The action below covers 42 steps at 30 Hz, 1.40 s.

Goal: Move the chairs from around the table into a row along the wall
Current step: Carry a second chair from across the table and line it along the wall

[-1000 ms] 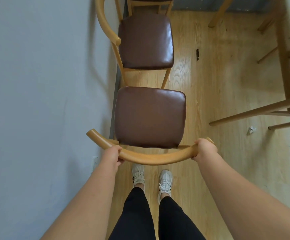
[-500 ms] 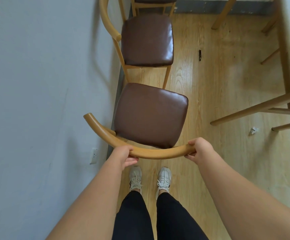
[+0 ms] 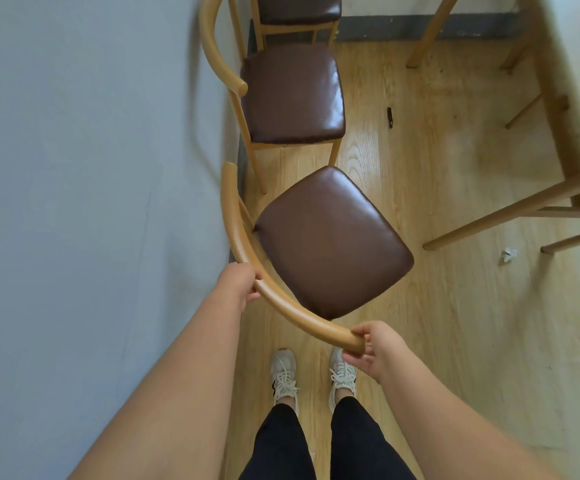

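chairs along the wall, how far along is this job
Done: a brown-cushioned wooden chair stands by the grey wall, another beyond it. In hand: left hand and right hand grip the curved backrest of a third brown-seated chair, angled to the wall. Left: squaring it into the row; chairs at the table are out of view.

chair [image 3: 330,240] turned, backrest now nearer wall [image 3: 91,168]

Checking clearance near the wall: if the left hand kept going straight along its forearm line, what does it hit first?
Left hand already grips the near chair's backrest rail; beyond that, likely the wall. Depth is unclear.
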Motion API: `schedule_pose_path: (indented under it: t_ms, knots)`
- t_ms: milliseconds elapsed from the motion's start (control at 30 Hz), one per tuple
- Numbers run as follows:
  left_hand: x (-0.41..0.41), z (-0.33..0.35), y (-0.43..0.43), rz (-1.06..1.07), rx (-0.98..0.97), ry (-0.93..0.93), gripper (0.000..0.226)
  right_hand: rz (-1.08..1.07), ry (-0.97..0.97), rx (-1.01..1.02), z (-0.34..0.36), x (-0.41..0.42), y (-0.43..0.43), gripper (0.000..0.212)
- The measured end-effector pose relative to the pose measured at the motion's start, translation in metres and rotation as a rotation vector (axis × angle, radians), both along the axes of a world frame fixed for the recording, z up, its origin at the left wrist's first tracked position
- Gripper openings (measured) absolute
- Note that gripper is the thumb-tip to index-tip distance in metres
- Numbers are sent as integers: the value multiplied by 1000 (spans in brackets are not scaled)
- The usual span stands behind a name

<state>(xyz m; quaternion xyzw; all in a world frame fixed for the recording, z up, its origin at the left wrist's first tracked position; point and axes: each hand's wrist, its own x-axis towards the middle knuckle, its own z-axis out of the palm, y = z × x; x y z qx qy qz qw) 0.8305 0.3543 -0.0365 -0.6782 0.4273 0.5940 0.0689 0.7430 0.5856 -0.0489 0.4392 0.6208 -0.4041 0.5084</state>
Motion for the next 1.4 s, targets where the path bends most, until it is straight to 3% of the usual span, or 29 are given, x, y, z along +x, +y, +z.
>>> schedule_pose_path:
  t_ms: [167,267,433,600,733,1100,1400]
  knots:
    - [2,-3,-26,-50,-91,41,27,-48,-24,-139,7,41,-38,16]
    - [16,-6,-16,-103,-27,14,30,41,-44,-226,13,54,-65,7]
    - [29,-16,1,-61,46,6,38,425,142,-280,14,70,-115,46]
    - [29,-19,-30,-59,7,-13,28,671,320,-356,7,79,-136,63]
    - [34,-21,-58,-60,-23,-33,21,777,362,-412,2,82,-160,63]
    - [49,-22,-110,-80,-49,-25,33,853,391,-480,-8,96,-214,60]
    - [56,-7,-112,-263,-131,-94,32,1034,477,-440,-1,94,-214,60]
